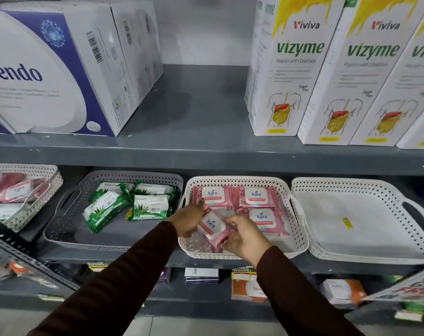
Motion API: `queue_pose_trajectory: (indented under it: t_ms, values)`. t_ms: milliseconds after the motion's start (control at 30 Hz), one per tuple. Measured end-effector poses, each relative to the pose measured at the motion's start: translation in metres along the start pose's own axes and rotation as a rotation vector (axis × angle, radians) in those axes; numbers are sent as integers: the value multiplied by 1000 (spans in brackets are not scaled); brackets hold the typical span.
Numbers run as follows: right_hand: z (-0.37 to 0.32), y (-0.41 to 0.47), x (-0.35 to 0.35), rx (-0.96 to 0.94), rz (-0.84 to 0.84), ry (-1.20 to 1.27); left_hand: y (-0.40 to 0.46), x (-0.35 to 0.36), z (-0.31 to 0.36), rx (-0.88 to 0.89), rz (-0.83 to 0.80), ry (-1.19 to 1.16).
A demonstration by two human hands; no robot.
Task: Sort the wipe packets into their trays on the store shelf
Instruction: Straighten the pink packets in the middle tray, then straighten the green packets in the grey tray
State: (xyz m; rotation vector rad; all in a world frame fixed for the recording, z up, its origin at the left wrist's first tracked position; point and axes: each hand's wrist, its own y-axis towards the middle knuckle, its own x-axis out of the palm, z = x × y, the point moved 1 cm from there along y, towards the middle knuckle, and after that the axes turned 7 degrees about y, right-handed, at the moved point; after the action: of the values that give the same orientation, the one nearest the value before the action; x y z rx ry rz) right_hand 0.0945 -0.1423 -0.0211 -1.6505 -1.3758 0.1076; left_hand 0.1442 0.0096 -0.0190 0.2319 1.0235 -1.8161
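Now both hands, left (190, 220) and right (246, 237), grip a pink packet (212, 226) over the white tray (300, 241); it looks light, soft and slippery, so holding it by the ends seems safest.

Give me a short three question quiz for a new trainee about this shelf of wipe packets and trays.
1. True or false: the white perforated tray at far right holds packets.
2. Which colour packets lie in the grey perforated tray: A pink, B green, C blue?
3. Fill in: the left hand and right hand together hold a pink ____-brand wipe packet over the white middle tray.

Key: 1 false; 2 B, the green wipe packets; 3 kara.
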Motion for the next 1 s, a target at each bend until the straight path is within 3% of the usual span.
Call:
queue_pose_trajectory:
  t_ms: [167,300,500,600,700,767,867,933,1000]
  values:
    - [4,24,18,-72,70,-228,1,-1,-3,-95,29,-7]
    - [-4,26,16,-159,96,-404,8,-1,-9,-126,-44,-215]
    - [-13,45,6,-251,38,-438,-6,6,7,-33,-74,-420]
    - [-10,41,1,-346,53,-413,-13,-6,-1,-16,87,-529]
    - [-4,21,17,-561,161,-382,-13,-35,-33,1,325,-911]
    - [10,12,44,-671,139,-303,-12,-58,-70,-36,519,-1037]
    - [38,25,100,-579,-51,-112,-15,-89,-109,-111,641,-804]
    - [58,51,138,-480,-81,-126,-14,-104,-121,-140,577,-544]
    - [77,80,162,-451,-16,-297,-13,-114,-128,-110,466,-449]
